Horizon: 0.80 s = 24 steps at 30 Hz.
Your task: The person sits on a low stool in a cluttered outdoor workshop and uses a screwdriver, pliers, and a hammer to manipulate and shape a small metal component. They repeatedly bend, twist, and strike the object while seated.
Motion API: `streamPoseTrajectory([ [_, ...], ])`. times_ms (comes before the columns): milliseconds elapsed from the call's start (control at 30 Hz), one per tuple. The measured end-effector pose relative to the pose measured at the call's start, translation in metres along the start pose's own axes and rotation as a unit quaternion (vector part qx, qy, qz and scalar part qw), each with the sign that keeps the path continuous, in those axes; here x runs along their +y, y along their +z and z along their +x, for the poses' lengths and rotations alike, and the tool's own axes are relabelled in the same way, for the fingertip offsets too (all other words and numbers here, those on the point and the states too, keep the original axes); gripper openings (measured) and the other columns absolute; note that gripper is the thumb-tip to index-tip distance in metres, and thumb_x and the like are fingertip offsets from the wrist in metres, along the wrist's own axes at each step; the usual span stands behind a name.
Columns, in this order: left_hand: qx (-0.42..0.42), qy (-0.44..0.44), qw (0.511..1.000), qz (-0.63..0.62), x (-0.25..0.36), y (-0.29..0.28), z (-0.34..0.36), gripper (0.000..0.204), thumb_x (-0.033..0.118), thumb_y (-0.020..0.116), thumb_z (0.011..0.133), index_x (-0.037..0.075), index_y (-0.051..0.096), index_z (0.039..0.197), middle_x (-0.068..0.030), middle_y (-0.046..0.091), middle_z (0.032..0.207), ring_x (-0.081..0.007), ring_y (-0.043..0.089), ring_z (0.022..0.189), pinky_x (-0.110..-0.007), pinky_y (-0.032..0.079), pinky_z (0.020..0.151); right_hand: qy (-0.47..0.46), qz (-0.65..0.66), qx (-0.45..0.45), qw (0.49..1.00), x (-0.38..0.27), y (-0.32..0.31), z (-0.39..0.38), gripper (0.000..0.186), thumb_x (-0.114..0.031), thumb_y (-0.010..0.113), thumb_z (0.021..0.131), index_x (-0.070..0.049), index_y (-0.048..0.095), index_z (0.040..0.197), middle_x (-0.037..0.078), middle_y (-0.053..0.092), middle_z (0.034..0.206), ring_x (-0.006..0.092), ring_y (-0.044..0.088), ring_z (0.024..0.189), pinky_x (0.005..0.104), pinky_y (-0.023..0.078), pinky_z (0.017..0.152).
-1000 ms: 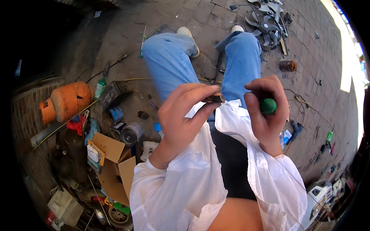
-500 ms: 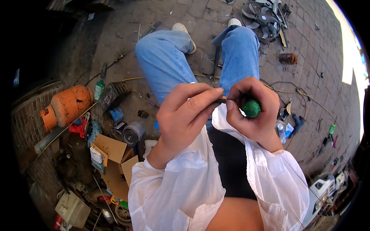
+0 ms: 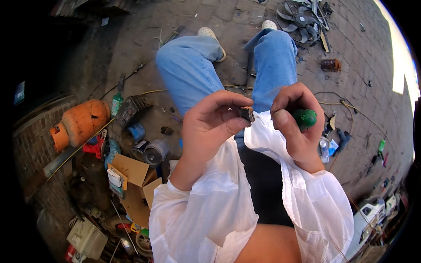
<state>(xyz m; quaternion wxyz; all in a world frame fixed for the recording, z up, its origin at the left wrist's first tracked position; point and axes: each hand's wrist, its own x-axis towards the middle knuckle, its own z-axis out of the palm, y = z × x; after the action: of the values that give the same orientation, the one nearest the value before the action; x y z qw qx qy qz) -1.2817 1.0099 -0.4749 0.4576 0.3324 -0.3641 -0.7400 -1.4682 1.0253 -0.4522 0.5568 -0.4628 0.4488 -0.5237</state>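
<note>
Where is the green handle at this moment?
In the head view, the green handle is right of centre, in the right hand. The dark piece in the left hand is to its left.

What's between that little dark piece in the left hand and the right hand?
In the head view, an open gap: the dark piece in the left hand is apart from the right hand, with white shirt and blue jeans behind.

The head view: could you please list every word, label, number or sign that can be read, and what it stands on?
No text can be read.
Green bottle: label too small.
Fan hub: pale mark too small.
Small dark piece in the left hand: no lettering shows.
Green handle in the right hand: none shows.
</note>
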Motion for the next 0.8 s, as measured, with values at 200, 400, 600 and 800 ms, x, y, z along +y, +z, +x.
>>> streamPoseTrajectory([
  [200, -0.011, -0.034, 0.998, -0.046, 0.001, 0.001, 0.004, 0.043, 0.017, 0.076, 0.080, -0.005, 0.057, 0.111, -0.0102, 0.064, 0.090, -0.0158, 0.062, 0.080, -0.027, 0.051, 0.069, -0.094, -0.049, 0.036, 0.994, 0.000, -0.006, 0.001, 0.020, -0.010, 0.071, 0.082, 0.000, 0.058, 0.093, 0.002, 0.056, 0.076, 0.0047, 0.047, 0.059, 0.0193, 0.037, 0.054],
  [400, -0.067, -0.024, 0.995, -0.067, -0.004, -0.008, 0.003, 0.039, 0.005, 0.068, 0.085, -0.005, 0.054, 0.121, -0.0114, 0.064, 0.103, -0.0157, 0.063, 0.091, -0.027, 0.052, 0.079, -0.066, -0.154, -0.034, 0.985, -0.006, 0.006, 0.004, 0.048, -0.005, 0.084, 0.066, -0.002, 0.065, 0.110, 0.001, 0.064, 0.083, 0.0053, 0.053, 0.059, 0.0198, 0.041, 0.051],
  [600, -0.064, -0.043, 0.995, -0.069, -0.002, -0.004, 0.002, 0.036, 0.009, 0.062, 0.091, -0.006, 0.053, 0.122, -0.0124, 0.065, 0.099, -0.0170, 0.064, 0.080, -0.028, 0.053, 0.070, -0.108, -0.229, -0.012, 0.967, -0.003, 0.010, 0.006, 0.037, -0.004, 0.080, 0.069, -0.004, 0.068, 0.103, 0.002, 0.061, 0.076, 0.0072, 0.051, 0.056, 0.0214, 0.039, 0.049],
  [800, -0.053, -0.051, 0.995, -0.064, -0.004, -0.003, -0.001, 0.034, 0.011, 0.059, 0.093, -0.008, 0.053, 0.121, -0.0125, 0.066, 0.094, -0.0174, 0.064, 0.074, -0.028, 0.053, 0.064, -0.071, -0.227, 0.016, 0.971, -0.002, 0.012, 0.005, 0.025, -0.001, 0.077, 0.072, -0.002, 0.066, 0.095, -0.001, 0.058, 0.068, 0.0035, 0.047, 0.056, 0.0191, 0.035, 0.051],
])
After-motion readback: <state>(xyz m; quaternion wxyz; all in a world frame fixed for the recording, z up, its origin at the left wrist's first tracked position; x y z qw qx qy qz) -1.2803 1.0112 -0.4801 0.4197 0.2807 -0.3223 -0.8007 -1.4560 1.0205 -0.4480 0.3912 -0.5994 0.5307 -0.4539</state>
